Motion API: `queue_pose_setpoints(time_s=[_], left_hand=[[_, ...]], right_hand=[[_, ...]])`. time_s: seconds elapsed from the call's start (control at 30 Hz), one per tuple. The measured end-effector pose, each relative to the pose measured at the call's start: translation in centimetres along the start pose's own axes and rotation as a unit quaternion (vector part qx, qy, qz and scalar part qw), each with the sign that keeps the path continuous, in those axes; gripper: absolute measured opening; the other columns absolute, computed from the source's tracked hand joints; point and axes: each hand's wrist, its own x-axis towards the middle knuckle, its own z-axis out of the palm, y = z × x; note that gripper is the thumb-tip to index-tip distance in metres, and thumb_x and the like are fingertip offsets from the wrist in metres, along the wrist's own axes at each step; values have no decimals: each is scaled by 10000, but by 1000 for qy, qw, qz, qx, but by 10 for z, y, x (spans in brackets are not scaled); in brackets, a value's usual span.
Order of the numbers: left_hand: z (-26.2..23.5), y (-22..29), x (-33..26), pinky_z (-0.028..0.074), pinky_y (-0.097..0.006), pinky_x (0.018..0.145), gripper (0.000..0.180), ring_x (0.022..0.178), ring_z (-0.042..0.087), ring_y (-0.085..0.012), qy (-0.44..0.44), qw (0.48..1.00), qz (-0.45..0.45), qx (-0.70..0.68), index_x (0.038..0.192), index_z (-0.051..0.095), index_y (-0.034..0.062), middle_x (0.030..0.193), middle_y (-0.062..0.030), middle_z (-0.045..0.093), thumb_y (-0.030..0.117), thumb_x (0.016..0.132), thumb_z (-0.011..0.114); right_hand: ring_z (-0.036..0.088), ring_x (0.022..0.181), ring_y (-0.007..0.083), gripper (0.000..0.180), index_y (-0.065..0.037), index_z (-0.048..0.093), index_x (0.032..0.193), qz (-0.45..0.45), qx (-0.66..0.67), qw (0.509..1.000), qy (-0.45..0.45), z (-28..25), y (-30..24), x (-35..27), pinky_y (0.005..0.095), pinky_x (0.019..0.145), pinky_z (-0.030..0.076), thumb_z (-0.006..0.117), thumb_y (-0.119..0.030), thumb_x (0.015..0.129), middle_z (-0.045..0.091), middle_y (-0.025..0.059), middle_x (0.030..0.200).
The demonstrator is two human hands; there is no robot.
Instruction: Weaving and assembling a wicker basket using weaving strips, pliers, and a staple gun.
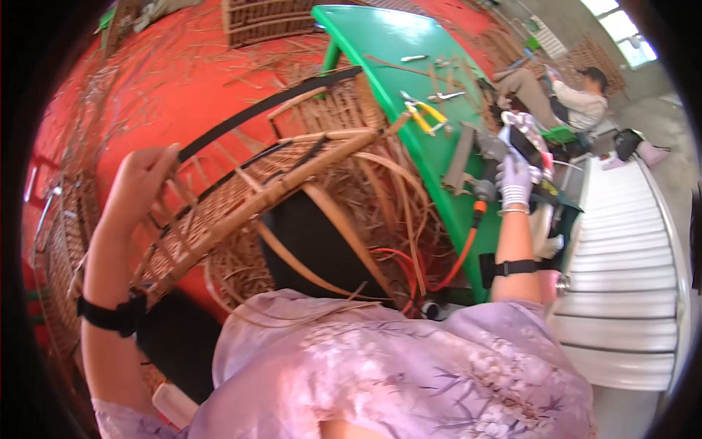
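My left hand point(140, 186) is bare and grips the woven rattan frame point(241, 194) at its left edge, holding it tilted up in front of me. The frame has a thick cane rim and a black strip along its top. My right hand point(514, 179), in a pale glove, is closed around the grey handle of a pneumatic tool point(482, 164) with an orange hose point(468, 249) trailing down. The tool rests at the edge of the green table point(380, 44), to the right of the frame. Loose cane strips point(380, 212) curl under the frame.
Yellow-handled pliers point(423, 115) and small metal tools lie on the green table. The red floor point(168, 80) is strewn with cane scraps. A seated person point(563, 99) works at the far right. White ribbed panels point(621, 278) lie to my right, and wicker panels point(263, 18) lie beyond.
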Motion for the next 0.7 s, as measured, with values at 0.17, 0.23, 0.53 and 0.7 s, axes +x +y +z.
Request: queue_pose_setpoints(time_s=[0.17, 0.23, 0.53, 0.7], left_hand=[[2, 17, 2, 369, -278, 531, 437, 567, 409, -70, -23, 999, -25, -8, 724, 582, 1, 591, 27, 422, 345, 990, 547], [0, 16, 0, 374, -275, 534, 439, 570, 416, -69, -14, 999, -30, -9, 729, 590, -2, 594, 23, 440, 350, 989, 547], [1, 27, 8, 500, -368, 615, 481, 618, 624, -205, -65, 997, -27, -11, 777, 667, -11, 655, -91, 633, 412, 958, 525], [-12, 38, -3, 503, -384, 650, 478, 639, 623, -217, -71, 995, -64, 4, 758, 675, -7, 706, -99, 664, 387, 972, 508]], right_hand=[[604, 1002, 453, 770, -34, 722, 923, 75, -414, 907, -9, -41, 57, 15, 476, 920, 461, 410, -734, 856, 655, 275, 978], [654, 981, 404, 866, 34, 704, 962, 100, -379, 919, -49, -25, 41, 10, 442, 912, 477, 447, -779, 814, 672, 293, 977], [661, 865, 240, 531, -113, 618, 1260, 235, 57, 962, -129, -33, 104, 93, 384, 731, 561, 674, -469, 871, 673, 80, 1131], [639, 789, 299, 771, -75, 429, 1293, 418, 205, 850, -245, -9, 54, 63, 345, 638, 550, 633, -636, 806, 613, 219, 1162]])
